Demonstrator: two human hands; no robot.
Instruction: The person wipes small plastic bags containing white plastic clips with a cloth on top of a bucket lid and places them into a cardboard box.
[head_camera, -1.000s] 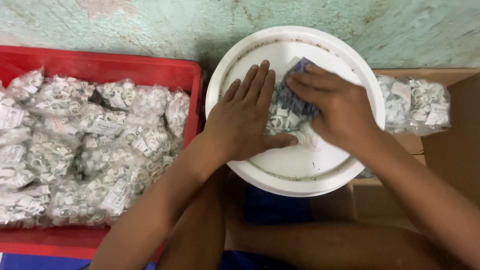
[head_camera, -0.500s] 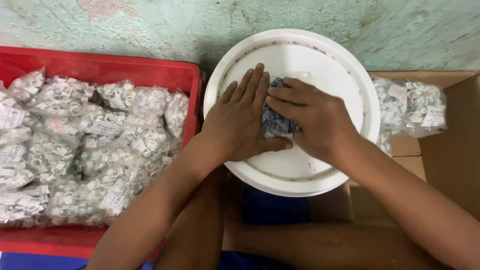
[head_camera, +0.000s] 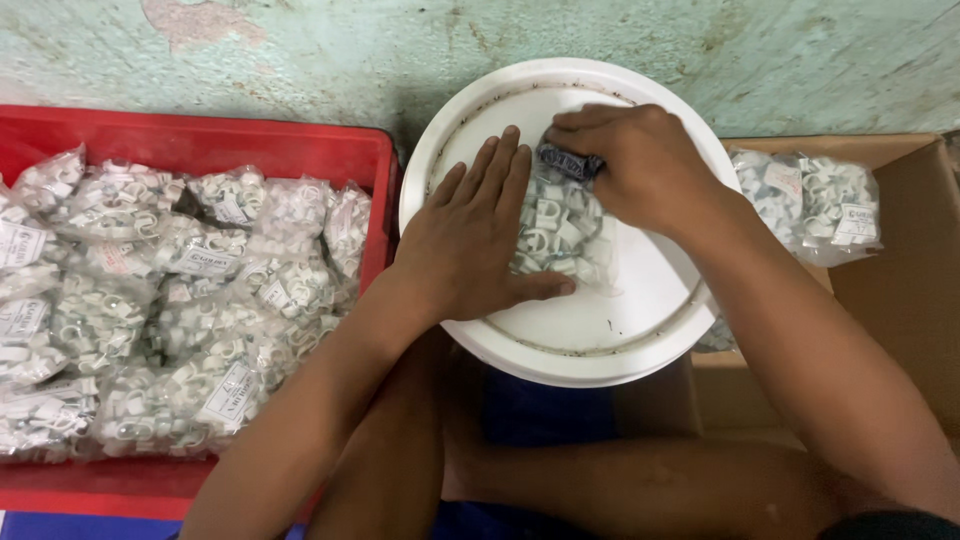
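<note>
**Two hands on a bag of clips atop a white lid**

A worn, pale green floor (head_camera: 300, 60) with a bare patch runs along the top, and on it sits a round white lid (head_camera: 620, 330), near centre. The right hand (head_camera: 640, 165) comes in from 4 o'clock, its fingers curled and pressed together on a small dark cloth (head_camera: 568, 160), which it pinches against the top end of a clear bag (head_camera: 555, 225) of white plastic clips. The left hand (head_camera: 475, 235), coming from 7 o'clock, lies flat and spread, palm down, on the bag's left side, with the thumb stretched along its lower edge. The bag lies in the middle of the lid, between the two hands.

Outward from there, at 9 o'clock, just beside the lid, stands a red crate (head_camera: 200, 145) heaped with more bags (head_camera: 180, 300) of the same clips, some with white labels. At 3 o'clock an open cardboard box (head_camera: 900, 290) holds another such bag (head_camera: 810, 200), partly hidden behind the right forearm. At 6 o'clock the person's legs fold under the lid.
</note>
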